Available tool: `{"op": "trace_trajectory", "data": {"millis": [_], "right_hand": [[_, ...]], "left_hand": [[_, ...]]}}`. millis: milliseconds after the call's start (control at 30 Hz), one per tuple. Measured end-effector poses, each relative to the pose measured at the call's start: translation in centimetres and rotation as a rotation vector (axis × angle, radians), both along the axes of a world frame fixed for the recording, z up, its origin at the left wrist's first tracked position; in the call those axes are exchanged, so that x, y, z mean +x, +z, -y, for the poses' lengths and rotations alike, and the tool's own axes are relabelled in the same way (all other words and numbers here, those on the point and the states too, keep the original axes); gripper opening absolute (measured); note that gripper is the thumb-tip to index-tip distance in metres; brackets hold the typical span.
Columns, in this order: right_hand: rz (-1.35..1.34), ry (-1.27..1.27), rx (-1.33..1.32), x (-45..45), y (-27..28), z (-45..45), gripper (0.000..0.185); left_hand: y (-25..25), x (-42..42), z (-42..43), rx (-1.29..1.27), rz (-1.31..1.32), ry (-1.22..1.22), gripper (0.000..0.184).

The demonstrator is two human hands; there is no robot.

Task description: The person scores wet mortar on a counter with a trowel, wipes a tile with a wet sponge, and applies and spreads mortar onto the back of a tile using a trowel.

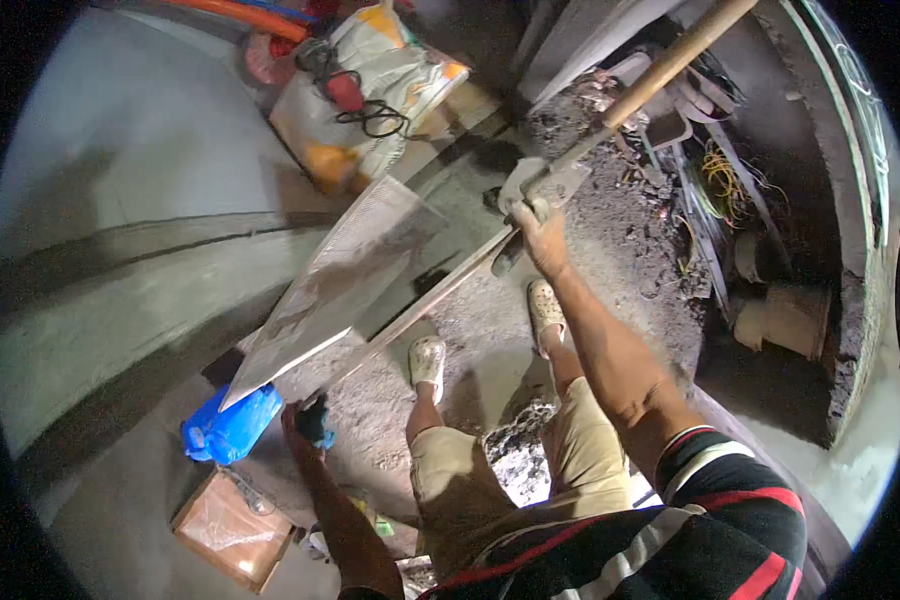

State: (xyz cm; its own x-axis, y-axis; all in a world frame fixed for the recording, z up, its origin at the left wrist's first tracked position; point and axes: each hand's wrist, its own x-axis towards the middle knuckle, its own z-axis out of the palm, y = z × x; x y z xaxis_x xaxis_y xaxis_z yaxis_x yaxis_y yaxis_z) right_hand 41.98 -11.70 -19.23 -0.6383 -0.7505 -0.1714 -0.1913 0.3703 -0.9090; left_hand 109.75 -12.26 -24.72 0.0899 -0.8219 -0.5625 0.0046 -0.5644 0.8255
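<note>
Print on the white-and-orange woven sack (410, 75) is too blurred to read; marks on the bright blue plastic bag (232, 420) are too small to make out. One red-and-black corded device (345, 92) rests on the sack; the blue bag lies just beside the panel's lower corner; one shallow brown box with a clear film cover (235, 525) sits near it. Dark, lumpy rubble (620, 235) covers the floor to my right; beyond it lie one tangle of yellow wire (725, 185) and one beige cylindrical container (785, 322).

One pale, flat mesh panel with a wooden edge strip (335, 265) slants across the floor ahead of my two cream perforated clogs (427, 362); my right hand (538, 235) is closed around its upper end, beside one long-handled tool with a pale wooden shaft (670, 72); my left hand (305, 428) is at its lower end, fingers bent; shadow hides whether it grips.
</note>
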Motion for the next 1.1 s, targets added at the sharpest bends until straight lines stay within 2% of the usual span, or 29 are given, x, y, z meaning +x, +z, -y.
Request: {"op": "trace_trajectory", "data": {"millis": [33, 67, 100, 167, 200, 233, 267, 300, 433, 467, 533, 600, 633, 667, 733, 767, 800, 833, 900, 933, 1000, 1033, 1100], "right_hand": [[0.022, -0.024, -0.018, 0.0, -0.8, -1.3, 0.029], [0.02, -0.02, -0.008, 0.4, -0.1, -2.2, 0.029], [0.141, -0.167, -0.037, 1.3, 1.1, -2.8, 0.027], [0.375, -0.408, -0.041, 2.0, 1.6, -3.9, 0.021], [0.379, -0.407, -0.048, 1.9, 1.4, -4.5, 0.021], [0.28, -0.391, -0.101, 1.9, 1.1, -5.2, 0.021], [0.181, -0.376, -0.15, 1.9, 0.9, -5.7, 0.021], [0.197, -0.392, -0.17, 1.9, 0.8, -5.8, 0.02], [0.282, -0.44, -0.262, 2.1, -0.1, -6.7, 0.022], [0.242, -0.442, -0.235, 2.0, 0.2, -7.0, 0.02], [0.202, -0.447, -0.203, 1.5, 0.2, -7.8, 0.019], [0.307, -0.529, -0.33, 1.0, -0.2, -8.6, 0.017], [0.38, -0.549, -0.366, 0.3, -1.0, -9.4, 0.022], [0.334, -0.544, -0.329, -0.6, -1.6, -10.5, 0.022], [0.344, -0.538, -0.326, -2.0, 0.5, -11.3, 0.022], [0.307, -0.548, -0.285, -3.0, 1.1, -11.9, 0.021], [-0.043, -0.432, -0.203, -4.9, 0.1, -13.2, 0.02], [0.063, -0.497, -0.252, -5.9, 1.0, -13.3, 0.02], [0.234, -0.587, -0.33, -8.5, 2.1, -14.0, 0.02], [0.204, -0.603, -0.323, -9.9, 3.0, -14.2, 0.021], [0.209, -0.654, -0.346, -13.4, 2.2, -15.3, 0.022], [0.276, -0.682, -0.342, -15.3, 1.8, -16.1, 0.022], [0.218, -0.687, -0.336, -18.8, 2.1, -16.6, 0.021]], "left_hand": [[1.4, 1.7, 0.3, 0.388, -0.244, 0.003, 0.036], [3.5, 1.1, 0.1, 0.579, -0.372, 0.01, 0.036], [5.9, 0.5, -0.1, 0.778, -0.48, 0.017, 0.037], [11.5, -7.5, 0.0, 0.537, 0.128, 0.179, 0.036], [10.2, -6.0, 0.1, 0.529, 0.129, 0.179, 0.036], [7.6, -3.0, 0.0, 0.667, -0.06, 0.167, 0.036], [8.5, -5.0, -0.3, 0.596, -0.032, 0.164, 0.035], [9.6, -7.2, -0.5, 0.525, -0.004, 0.161, 0.033], [7.3, -7.2, -2.1, 0.419, 0.006, 0.23, 0.032], [6.5, -6.2, -2.7, 0.326, 0.114, 0.033, 0.03], [4.4, -3.5, -4.2, 0.235, 0.22, -0.167, 0.029], [3.0, -1.7, -5.4, 0.016, 0.076, -0.093, 0.026], [3.4, -2.5, -6.1, 0.019, 0.076, -0.092, 0.026], [4.0, -3.5, -7.3, -0.008, 0.164, -0.128, 0.026], [4.6, -5.1, -8.3, -0.034, 0.251, -0.165, 0.026], [4.8, -5.8, -8.3, 0.025, 0.266, -0.296, 0.027], [5.5, -7.4, -8.3, 0.052, 0.272, -0.358, 0.027], [6.3, -9.1, -8.2, 0.078, 0.278, -0.421, 0.028], [11.2, -17.8, -6.7, 0.295, 0.038, -0.037, 0.029], [12.4, -21.1, -5.9, 0.292, 0.034, -0.033, 0.029], [13.9, -25.9, -4.8, 0.449, -0.199, 0.102, 0.018], [12.3, -26.6, -5.0, 0.448, -0.199, 0.109, 0.018], [7.5, -27.6, -5.6, 0.172, -0.016, 0.076, 0.022]]}}
